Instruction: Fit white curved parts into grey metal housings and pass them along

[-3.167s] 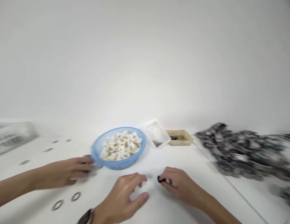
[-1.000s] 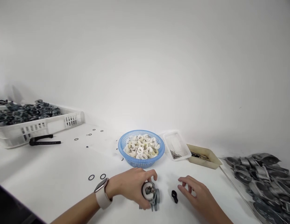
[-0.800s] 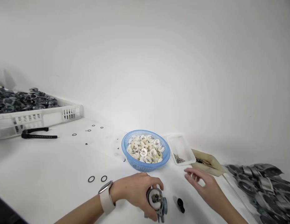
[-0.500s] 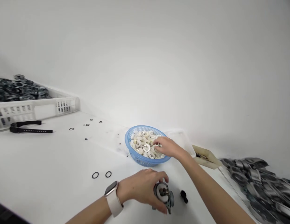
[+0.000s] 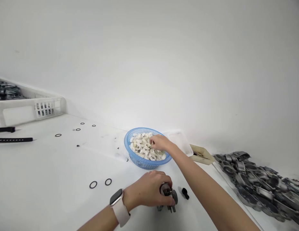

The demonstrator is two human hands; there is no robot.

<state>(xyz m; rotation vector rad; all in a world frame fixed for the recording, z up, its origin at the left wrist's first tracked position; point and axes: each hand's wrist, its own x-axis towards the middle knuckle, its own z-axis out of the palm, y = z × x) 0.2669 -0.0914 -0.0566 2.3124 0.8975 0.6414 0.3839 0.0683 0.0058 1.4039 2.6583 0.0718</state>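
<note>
My left hand (image 5: 155,189), with a watch on its wrist, is wrapped round a grey metal carburetor body (image 5: 174,196) above the white table. The hand hides much of that body. My right hand (image 5: 160,142) reaches into a blue plastic basket (image 5: 144,164) of white C-shaped plastic floats (image 5: 142,146). Its fingers are bent together at the floats, and what they pinch, if anything, is hidden. Just right of the carburetor body lies a small black part (image 5: 185,193).
Black rubber rings (image 5: 93,184) lie scattered on the table. At the left are black straps (image 5: 13,140) and a white crate (image 5: 29,110) of metal parts. A white tray (image 5: 180,141), a yellowish box (image 5: 202,154) and piled metal parts (image 5: 257,186) stand right.
My right hand has moved further over the floats and its fingers have closed in. My left hand has turned the carburetor body slightly. The view has shifted to the right.
</note>
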